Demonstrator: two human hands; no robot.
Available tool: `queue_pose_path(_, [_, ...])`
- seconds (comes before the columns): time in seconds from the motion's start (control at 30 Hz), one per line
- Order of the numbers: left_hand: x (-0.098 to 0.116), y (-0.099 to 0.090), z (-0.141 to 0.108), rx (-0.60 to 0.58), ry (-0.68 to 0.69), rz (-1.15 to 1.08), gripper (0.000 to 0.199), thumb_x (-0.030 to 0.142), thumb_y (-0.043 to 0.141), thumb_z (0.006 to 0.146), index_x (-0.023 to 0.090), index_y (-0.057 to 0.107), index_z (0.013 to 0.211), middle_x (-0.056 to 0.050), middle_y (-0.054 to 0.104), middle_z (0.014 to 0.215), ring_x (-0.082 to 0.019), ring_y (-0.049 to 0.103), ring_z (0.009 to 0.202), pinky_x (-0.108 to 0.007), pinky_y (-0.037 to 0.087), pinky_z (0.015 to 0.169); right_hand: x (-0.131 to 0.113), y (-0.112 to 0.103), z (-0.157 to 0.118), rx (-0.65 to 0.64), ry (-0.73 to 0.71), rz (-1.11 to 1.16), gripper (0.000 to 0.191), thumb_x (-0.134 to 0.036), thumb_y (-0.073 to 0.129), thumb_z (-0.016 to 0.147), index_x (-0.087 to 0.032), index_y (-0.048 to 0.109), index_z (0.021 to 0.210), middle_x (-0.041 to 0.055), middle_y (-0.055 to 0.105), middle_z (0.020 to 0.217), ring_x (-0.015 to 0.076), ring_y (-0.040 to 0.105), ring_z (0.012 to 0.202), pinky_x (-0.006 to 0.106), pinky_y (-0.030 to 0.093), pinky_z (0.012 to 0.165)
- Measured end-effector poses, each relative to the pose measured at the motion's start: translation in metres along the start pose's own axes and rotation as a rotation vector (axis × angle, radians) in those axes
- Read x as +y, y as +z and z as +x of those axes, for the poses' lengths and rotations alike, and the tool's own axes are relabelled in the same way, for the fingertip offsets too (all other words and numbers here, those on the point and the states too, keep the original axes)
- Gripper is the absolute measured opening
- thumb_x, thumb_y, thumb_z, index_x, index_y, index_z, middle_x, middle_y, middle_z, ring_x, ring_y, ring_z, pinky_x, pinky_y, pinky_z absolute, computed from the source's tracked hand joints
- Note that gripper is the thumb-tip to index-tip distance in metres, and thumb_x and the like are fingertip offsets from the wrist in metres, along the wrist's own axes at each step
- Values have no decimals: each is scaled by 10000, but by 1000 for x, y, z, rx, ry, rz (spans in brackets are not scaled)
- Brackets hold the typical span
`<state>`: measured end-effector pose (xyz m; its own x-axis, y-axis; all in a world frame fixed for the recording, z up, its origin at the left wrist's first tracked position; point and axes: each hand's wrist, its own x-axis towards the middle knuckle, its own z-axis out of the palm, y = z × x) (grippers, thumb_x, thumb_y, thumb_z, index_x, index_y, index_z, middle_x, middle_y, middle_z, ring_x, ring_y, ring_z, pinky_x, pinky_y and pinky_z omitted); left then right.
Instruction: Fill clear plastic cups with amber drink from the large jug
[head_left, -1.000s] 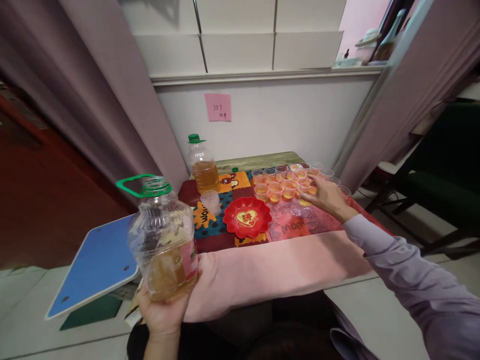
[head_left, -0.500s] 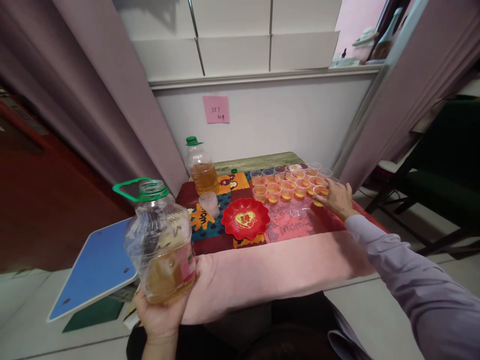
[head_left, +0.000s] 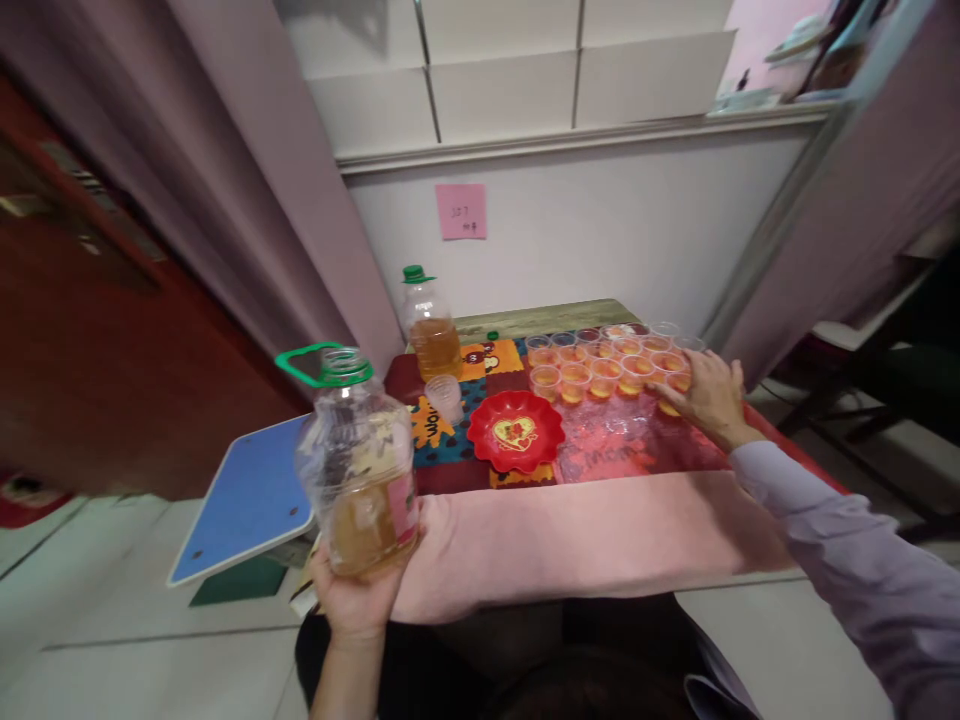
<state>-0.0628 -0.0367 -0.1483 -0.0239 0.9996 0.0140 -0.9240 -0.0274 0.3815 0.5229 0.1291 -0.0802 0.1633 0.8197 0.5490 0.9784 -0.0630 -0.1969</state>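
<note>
My left hand [head_left: 362, 597] supports a big clear plastic jug [head_left: 367, 510] from below. The jug is uncapped, has a green handle ring at its neck, and amber liquid fills its lower part. At the right end of the front row of cups, my right hand [head_left: 709, 400] has its thumb and fingers around a clear plastic cup [head_left: 675, 384] with orange-yellow liquid in it. Its fingertips are partly hidden behind the rim. Several similar cups [head_left: 604, 376] stand close together in rows to its left, many with a little liquid.
A red scalloped plate [head_left: 480, 447] lies mid-table, beside a stack of plastic cups [head_left: 444, 397]. Behind the stack stands a second jug [head_left: 435, 345], green-capped. A green cap [head_left: 492, 336] lies near the back edge. Pink cloth [head_left: 585, 540] covers the table's front; a blue board [head_left: 251, 500] is at left.
The view has turned slightly left, so everything sits further right in the picture. My left hand still holds the jug upright, and my right hand stays at the same end cup.
</note>
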Motion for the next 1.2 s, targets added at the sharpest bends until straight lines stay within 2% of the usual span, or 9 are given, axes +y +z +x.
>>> queue_pose_path(0.07, [0,-3,-2,0,0,22,782,538,579,917,340,418,1656,-163,562,1621,-492,543,1450,-737,497,1075,-33,-11,7,57,-121,112,701,-608,584,977,-126,576,1487,260,661,1447,431,561,1400,651,361,1186])
queue_pose_path(0.13, [0,-5,-3,-22,-12,31,771,553,551,933,307,429,1653,-184,585,1593,-487,540,1455,-728,480,1098,-78,-22,11,58,-265,261,544,-560,559,1018,-174,673,1383,210,708,1386,378,627,1319,560,447,1145])
queue_pose_path(0.3, [0,-5,-5,-21,-24,60,761,572,524,945,252,464,1633,-210,607,1562,-488,539,1457,-711,454,1128,-213,-32,7,-120,-513,493,331,-437,525,1080,-267,809,1090,102,793,1085,274,726,1020,408,559,948])
queue_pose_path(0.43, [0,-6,-6,40,-21,83,771,579,538,938,217,483,1617,-242,610,1544,-509,550,1437,-729,448,1116,-298,-15,11,-379,-709,420,314,-314,507,1093,-242,787,1216,97,763,1229,238,718,1124,329,553,940])
queue_pose_path(0.53, [0,-6,-7,64,-22,64,753,573,547,937,242,496,1611,-226,592,1570,-513,535,1449,-734,452,1105,-339,2,19,-489,-740,318,359,-272,543,1068,-211,727,1371,132,724,1340,261,723,1167,329,561,917])
queue_pose_path(0.63, [0,-5,-8,106,-24,50,719,583,546,945,274,523,1593,-196,597,1574,-501,526,1460,-731,459,1098,-361,16,24,-531,-761,284,383,-214,587,1027,-197,722,1385,159,736,1349,287,752,1120,347,572,874])
queue_pose_path(0.73, [0,-3,-10,130,-28,41,684,580,557,945,288,561,1564,-177,621,1551,-484,539,1452,-718,471,1091,-370,25,25,-570,-782,253,331,-124,569,996,-175,786,1241,166,791,1242,296,771,1081,346,571,848])
queue_pose_path(0.97, [-1,3,-9,115,-27,26,670,558,581,925,311,587,1547,-163,618,1559,-498,500,1481,-721,496,1055,-366,31,30,-554,-773,255,277,-174,549,1030,-167,809,1125,179,808,1184,280,760,1062,339,556,881])
queue_pose_path(1.2, [1,0,-9,82,-41,28,671,573,586,924,326,593,1548,-149,575,1608,-492,495,1488,-701,503,1068,-364,33,30,-457,-726,343,125,-202,701,975,-165,792,1053,147,794,1142,258,740,1022,320,530,869])
